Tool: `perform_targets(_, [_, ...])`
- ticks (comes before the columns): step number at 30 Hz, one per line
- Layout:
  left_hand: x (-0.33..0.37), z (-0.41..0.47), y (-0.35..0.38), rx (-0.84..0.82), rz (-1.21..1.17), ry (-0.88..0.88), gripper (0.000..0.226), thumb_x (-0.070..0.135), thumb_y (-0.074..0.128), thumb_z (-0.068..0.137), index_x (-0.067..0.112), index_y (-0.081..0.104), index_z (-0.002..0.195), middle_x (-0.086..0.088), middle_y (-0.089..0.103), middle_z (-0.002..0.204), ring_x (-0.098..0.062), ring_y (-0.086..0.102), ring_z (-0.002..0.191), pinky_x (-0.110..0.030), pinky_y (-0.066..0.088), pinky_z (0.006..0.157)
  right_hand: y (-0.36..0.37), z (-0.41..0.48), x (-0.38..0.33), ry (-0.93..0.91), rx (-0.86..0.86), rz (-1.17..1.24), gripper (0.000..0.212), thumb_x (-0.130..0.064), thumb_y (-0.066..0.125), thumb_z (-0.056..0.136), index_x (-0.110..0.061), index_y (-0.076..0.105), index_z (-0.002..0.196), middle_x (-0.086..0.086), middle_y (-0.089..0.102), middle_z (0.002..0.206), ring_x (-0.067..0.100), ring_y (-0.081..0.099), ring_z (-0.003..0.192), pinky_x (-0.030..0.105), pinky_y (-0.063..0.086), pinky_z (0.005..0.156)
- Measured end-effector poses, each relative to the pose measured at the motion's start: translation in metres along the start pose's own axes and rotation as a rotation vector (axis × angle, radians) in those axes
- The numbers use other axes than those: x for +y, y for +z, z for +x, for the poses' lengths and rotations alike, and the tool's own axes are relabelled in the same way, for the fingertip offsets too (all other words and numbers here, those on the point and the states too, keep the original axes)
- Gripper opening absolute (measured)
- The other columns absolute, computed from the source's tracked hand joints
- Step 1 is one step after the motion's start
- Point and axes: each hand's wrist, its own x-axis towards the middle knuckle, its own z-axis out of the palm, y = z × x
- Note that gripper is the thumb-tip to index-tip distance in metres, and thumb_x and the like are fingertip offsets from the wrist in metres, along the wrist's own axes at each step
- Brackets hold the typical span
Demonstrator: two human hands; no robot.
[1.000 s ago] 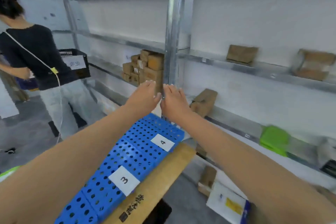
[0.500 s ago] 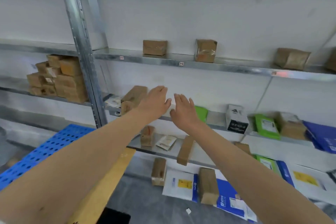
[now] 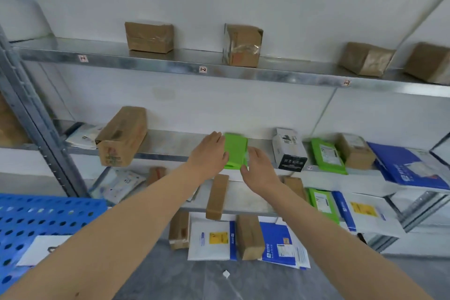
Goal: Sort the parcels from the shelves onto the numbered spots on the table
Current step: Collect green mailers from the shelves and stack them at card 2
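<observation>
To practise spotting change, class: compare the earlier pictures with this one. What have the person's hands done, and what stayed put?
Both hands reached forward, empty, to the green parcel on the middle shelf: the left hand now presses its left side, the right hand holds its lower right corner. The brown boxes on the top shelf stayed put.
</observation>
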Motion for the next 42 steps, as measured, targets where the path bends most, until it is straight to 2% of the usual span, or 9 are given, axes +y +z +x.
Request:
perform_targets(3, [-0.022,0.034,0.023,-0.036,-0.008,0.003,0.05,0.027,0.045,0.097,0.0,0.036,0.138,-0.012,0.037,0.145,-0.026,0.03,0.139,-0.036,0.029,0.113,0.01,0.036,0.009,-0.004,-0.055,-0.028,0.059,-0.021,0.047,0.096,-0.004,0.026,0.148,0.013,0.03,0.152,0.027,0.029,0.14,0.035,0.023,0.116])
perform_targets(7, [-0.053,0.087,0.049,-0.066,-0.032,0.022,0.048,0.03,0.046,0.095,0.002,0.041,0.133,-0.012,0.044,0.139,-0.027,0.04,0.131,-0.039,0.038,0.105,0.024,0.087,0.018,-0.05,-0.119,-0.077,0.056,-0.025,0.042,0.1,-0.008,0.024,0.151,0.008,0.027,0.155,0.022,0.028,0.142,0.028,0.02,0.116])
perform_targets(19, [-0.105,0.177,0.132,-0.286,-0.041,-0.054,0.058,0.029,0.04,0.1,0.0,0.024,0.147,-0.015,0.029,0.153,-0.026,0.025,0.142,-0.036,0.026,0.116,0.072,0.207,0.06,0.305,-0.241,0.057,0.058,-0.03,0.04,0.101,-0.005,0.022,0.15,0.01,0.026,0.154,0.026,0.032,0.139,0.036,0.032,0.112])
perform_targets(21, [-0.107,0.184,0.141,-0.32,-0.049,-0.099,0.053,0.029,0.039,0.1,-0.001,0.03,0.143,-0.016,0.035,0.148,-0.027,0.032,0.137,-0.037,0.032,0.112,0.08,0.218,0.065,0.342,-0.285,0.073,0.06,-0.031,0.039,0.101,-0.003,0.02,0.15,0.012,0.025,0.154,0.027,0.031,0.139,0.038,0.032,0.112])
perform_targets(25, [-0.108,0.194,0.155,-0.378,-0.067,-0.278,0.039,0.029,0.035,0.101,0.0,0.045,0.124,-0.015,0.047,0.126,-0.027,0.043,0.118,-0.039,0.044,0.09,0.099,0.237,0.076,0.407,-0.36,0.093,0.059,-0.027,0.044,0.099,0.002,0.023,0.146,0.018,0.03,0.149,0.031,0.034,0.135,0.04,0.033,0.111])
perform_targets(31, [-0.106,0.202,0.179,-0.469,-0.108,-0.402,0.04,0.031,0.031,0.102,0.0,0.05,0.119,-0.015,0.045,0.12,-0.027,0.046,0.111,-0.038,0.044,0.087,0.115,0.25,0.091,0.484,-0.418,0.08,0.056,-0.027,0.042,0.098,0.004,0.025,0.142,0.022,0.031,0.143,0.035,0.032,0.132,0.039,0.029,0.11])
perform_targets(35, [-0.097,0.2,0.197,-0.439,-0.136,-0.5,0.039,0.032,0.032,0.101,0.0,0.052,0.111,-0.014,0.043,0.116,-0.023,0.047,0.09,-0.037,0.048,0.082,0.125,0.25,0.096,0.552,-0.41,0.184,0.07,-0.023,0.049,0.095,0.003,0.011,0.148,0.021,0.026,0.147,0.036,0.027,0.135,0.04,0.025,0.112])
perform_targets(39, [-0.079,0.192,0.209,-0.345,-0.162,-0.568,0.037,0.028,0.033,0.101,-0.003,0.044,0.12,-0.014,0.04,0.119,-0.023,0.043,0.105,-0.032,0.044,0.085,0.129,0.248,0.097,0.59,-0.386,0.193,0.069,-0.021,0.051,0.093,0.002,0.015,0.147,0.019,0.028,0.144,0.035,0.032,0.13,0.04,0.028,0.109])
perform_targets(42, [-0.071,0.191,0.211,-0.289,-0.252,-0.657,0.032,0.025,0.034,0.101,-0.001,0.048,0.114,-0.015,0.042,0.119,-0.022,0.041,0.102,-0.031,0.039,0.086,0.126,0.247,0.101,0.604,-0.371,0.314,0.062,-0.018,0.057,0.091,-0.004,0.027,0.144,0.016,0.032,0.14,0.034,0.037,0.127,0.042,0.036,0.108])
